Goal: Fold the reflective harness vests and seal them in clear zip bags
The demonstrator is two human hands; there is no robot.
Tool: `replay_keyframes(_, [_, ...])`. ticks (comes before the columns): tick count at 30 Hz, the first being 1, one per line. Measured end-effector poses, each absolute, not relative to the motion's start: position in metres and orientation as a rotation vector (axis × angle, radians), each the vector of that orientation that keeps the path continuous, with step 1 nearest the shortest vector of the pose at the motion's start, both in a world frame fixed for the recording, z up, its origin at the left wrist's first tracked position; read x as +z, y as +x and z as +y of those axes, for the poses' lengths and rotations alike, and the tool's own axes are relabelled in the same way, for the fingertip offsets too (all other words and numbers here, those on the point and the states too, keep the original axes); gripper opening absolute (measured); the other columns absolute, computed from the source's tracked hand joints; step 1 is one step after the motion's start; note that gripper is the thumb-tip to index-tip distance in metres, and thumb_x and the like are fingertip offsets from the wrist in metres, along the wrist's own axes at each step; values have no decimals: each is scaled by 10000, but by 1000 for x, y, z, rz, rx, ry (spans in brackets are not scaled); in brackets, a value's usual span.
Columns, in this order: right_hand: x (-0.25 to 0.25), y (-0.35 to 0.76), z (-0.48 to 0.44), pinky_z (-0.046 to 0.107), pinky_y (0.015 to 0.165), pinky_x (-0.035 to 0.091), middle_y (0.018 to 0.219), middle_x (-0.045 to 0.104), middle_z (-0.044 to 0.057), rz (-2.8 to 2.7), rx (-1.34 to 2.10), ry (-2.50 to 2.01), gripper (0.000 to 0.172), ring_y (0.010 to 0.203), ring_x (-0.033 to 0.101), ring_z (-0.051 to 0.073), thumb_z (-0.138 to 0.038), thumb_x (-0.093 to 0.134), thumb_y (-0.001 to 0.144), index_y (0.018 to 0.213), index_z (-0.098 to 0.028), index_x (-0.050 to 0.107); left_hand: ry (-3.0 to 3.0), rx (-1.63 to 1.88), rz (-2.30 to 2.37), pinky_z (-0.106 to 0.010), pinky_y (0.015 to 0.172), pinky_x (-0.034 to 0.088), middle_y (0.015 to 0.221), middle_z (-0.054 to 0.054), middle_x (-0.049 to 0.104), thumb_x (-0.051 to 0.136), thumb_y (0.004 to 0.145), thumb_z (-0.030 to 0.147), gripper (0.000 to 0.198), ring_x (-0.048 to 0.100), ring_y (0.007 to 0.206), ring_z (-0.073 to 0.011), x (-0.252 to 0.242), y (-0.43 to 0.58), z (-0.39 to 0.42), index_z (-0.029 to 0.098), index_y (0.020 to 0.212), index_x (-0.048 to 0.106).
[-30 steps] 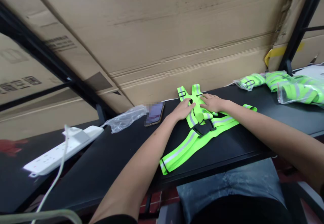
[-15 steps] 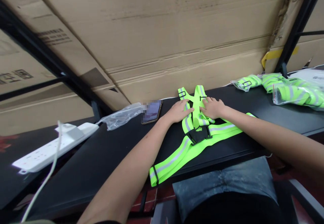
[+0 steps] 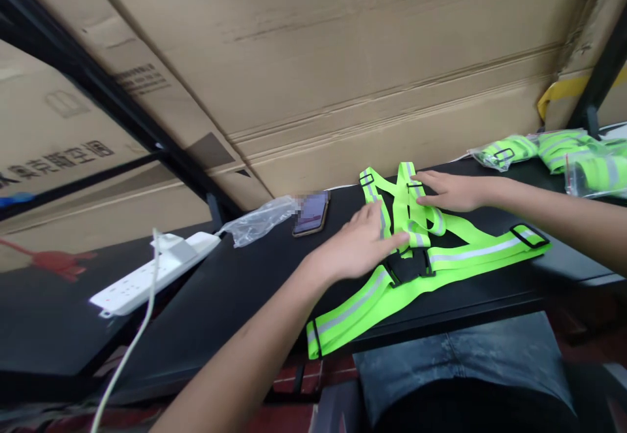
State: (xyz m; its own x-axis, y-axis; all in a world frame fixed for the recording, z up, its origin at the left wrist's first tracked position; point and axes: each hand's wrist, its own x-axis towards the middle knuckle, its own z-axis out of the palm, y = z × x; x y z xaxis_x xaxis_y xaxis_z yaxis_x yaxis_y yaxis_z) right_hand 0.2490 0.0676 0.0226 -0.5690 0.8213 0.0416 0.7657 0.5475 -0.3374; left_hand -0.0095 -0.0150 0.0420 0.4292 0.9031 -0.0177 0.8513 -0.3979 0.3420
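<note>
A neon-green reflective vest (image 3: 475, 250) made of straps with grey stripes is spread on the black table in front of me. Its black buckle (image 3: 407, 266) lies in the middle of the waist band. My left hand (image 3: 360, 242) is over the left shoulder strap, fingers extended, thumb pointing toward the centre. Beside the right shoulder strap, my right hand (image 3: 453, 190) has its fingers stretched out, their tips near the strap's black slider. Neither hand grips the vest; whether the fingers touch it I cannot tell.
Several bagged green vests (image 3: 563, 152) lie at the right. Left of the vest are a phone (image 3: 312, 213), a clear plastic bag (image 3: 262, 219) and a white power strip (image 3: 142, 283) with a cable. Cardboard (image 3: 343, 61) stands behind the table (image 3: 235, 302).
My left hand has come nearer, toward the buckle. My right hand has slid right, off the shoulder strap, uncovering more of it. The view has turned somewhat left.
</note>
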Motion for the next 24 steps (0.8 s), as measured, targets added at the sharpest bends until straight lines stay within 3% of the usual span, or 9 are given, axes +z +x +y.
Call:
replay_keyframes(2, [8, 245, 65, 565, 1196, 255, 1628, 251, 152, -2625, 463, -1396, 839, 1484, 249, 391, -691, 396, 910, 1560, -167, 308, 2392, 111, 1443, -510, 1189, 272, 1628, -136, 259, 440, 827, 789, 947, 222, 1499, -369, 42, -5, -40, 202, 1550, 261])
replay_keyframes(5, [-12, 239, 60, 642, 1184, 191, 1641, 208, 116, -2642, 407, -1493, 829, 1499, 168, 404, -735, 303, 914, 1568, -225, 301, 2434, 86, 1381, -567, 1174, 272, 1587, -143, 349, 355, 880, 768, 825, 252, 1487, -377, 32, 1, -58, 215, 1491, 384])
replay_keyframes(9, [-21, 239, 57, 648, 1176, 184, 1644, 201, 103, -2640, 358, -1476, 797, 1505, 160, 391, -735, 216, 931, 1572, -267, 287, 2377, 287, 1385, -487, 1147, 344, 1517, -120, 461, 268, 951, 686, 675, 389, 1424, -316, 21, 1, -43, 241, 1422, 458])
replay_keyframes(13, [-19, 240, 55, 645, 1148, 237, 1623, 282, 129, -2614, 254, -1461, 752, 1480, 236, 421, -699, 284, 938, 1565, -283, 304, 2154, 507, 1826, -499, 1009, 457, 1462, -204, 500, 431, 895, 662, 712, 522, 1302, -371, 25, -1, -3, 179, 1418, 418])
replay_keyframes(15, [-18, 238, 52, 656, 1123, 257, 1613, 297, 142, -2566, 149, -1379, 695, 1459, 272, 436, -635, 328, 958, 1556, -283, 323, 2056, 400, 1964, -495, 882, 511, 1347, -251, 585, 548, 813, 667, 722, 601, 1189, -411, 25, 0, 21, 145, 1311, 514])
replay_keyframes(17, [-17, 236, 50, 629, 1129, 256, 1606, 313, 137, -2590, 50, -1195, 612, 1454, 297, 406, -529, 363, 983, 1538, -271, 365, 2037, 313, 2014, -472, 775, 528, 1215, -224, 671, 618, 748, 657, 617, 660, 1070, -415, 22, 0, 42, 182, 1142, 625])
replay_keyframes(21, [-15, 234, 49, 483, 1117, 342, 1482, 517, 107, -2721, 104, -863, 474, 1390, 443, 272, -348, 335, 1017, 1439, -246, 524, 2009, 386, 1990, -391, 652, 505, 873, -136, 742, 680, 703, 563, 379, 709, 843, -340, 10, -5, 68, 188, 761, 681])
replay_keyframes(24, [-17, 233, 50, 476, 1106, 358, 1447, 559, 89, -2703, 220, -840, 451, 1377, 465, 258, -353, 336, 1022, 1384, -251, 586, 1931, 514, 1913, -334, 615, 479, 753, -79, 724, 701, 694, 464, 277, 697, 739, -265, 2, -13, 74, 188, 691, 671])
